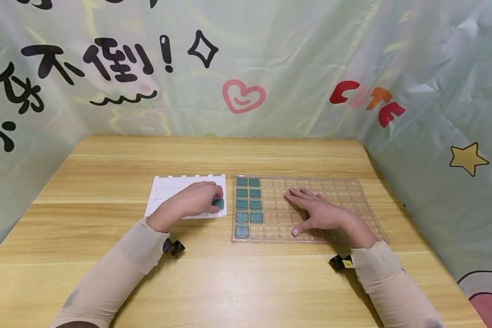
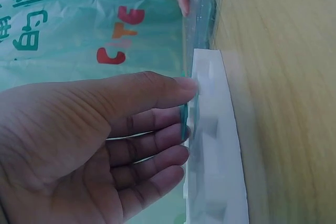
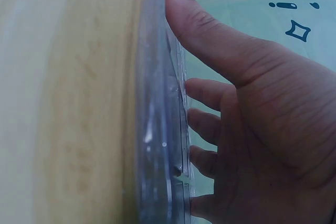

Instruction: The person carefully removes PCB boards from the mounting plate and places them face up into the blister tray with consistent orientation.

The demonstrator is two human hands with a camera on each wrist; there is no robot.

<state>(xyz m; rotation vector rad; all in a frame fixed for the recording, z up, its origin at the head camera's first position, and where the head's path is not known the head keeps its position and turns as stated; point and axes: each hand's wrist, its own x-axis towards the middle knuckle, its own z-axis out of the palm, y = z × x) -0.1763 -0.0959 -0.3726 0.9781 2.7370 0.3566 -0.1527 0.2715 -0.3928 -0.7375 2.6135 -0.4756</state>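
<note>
My left hand (image 1: 194,199) is over the right end of a white plastic tray (image 1: 160,193), pinching a small green chip (image 1: 218,203) between thumb and fingers. In the left wrist view the chip (image 2: 184,124) shows edge-on at the fingertips, close against the tray (image 2: 212,103). My right hand (image 1: 317,212) rests with fingers spread on a clear plastic tray (image 1: 270,232) divided into many small pockets. Green chips (image 1: 242,205) fill pockets in its two leftmost columns. In the right wrist view the thumb and fingertips touch the clear tray (image 3: 157,129).
Both trays lie side by side on a wooden table (image 1: 229,282), a narrow gap between them. A printed curtain (image 1: 295,59) hangs behind and along the sides. A black wrist camera (image 1: 173,248) is strapped at the left wrist, another camera (image 1: 340,263) at the right.
</note>
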